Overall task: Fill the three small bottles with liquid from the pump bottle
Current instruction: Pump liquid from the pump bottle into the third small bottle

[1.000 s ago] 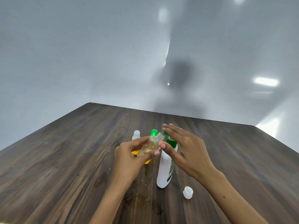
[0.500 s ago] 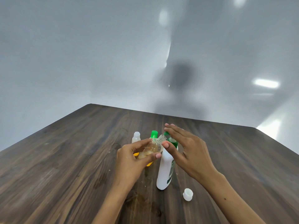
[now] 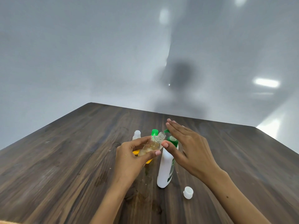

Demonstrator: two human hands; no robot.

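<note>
**Fig. — Filling a small clear bottle at the pump nozzle; L hand holds, R hand works the pump.**

L hand (image 3: 129, 159) pinches the small clear bottle (image 3: 152, 145) btwn thumb and fingertips, tilted, open threaded neck just beside the green pump head (image 3: 166, 131) of the white pump bottle (image 3: 166, 168), which stands upright on the wooden table (image 3: 64, 151). R hand (image 3: 187, 146) lies flat over the pump, fingers straight, gripping nothing; thumb tip near the small bottle's shoulder. Amber liquid sits low in the bottle, so approx. part-filled. Handling, judged: thin plastic, light, prob. squeezable and slick if wet (smears on table), so hold mid-body, not the neck. Pump bottle looks tall and narrow, likely tippy: press straight down. Loose white cap (image 3: 188, 192) lies near its base; white-capped bottle (image 3: 137, 134) and green-capped bottle (image 3: 154, 132) stand behind.
</note>
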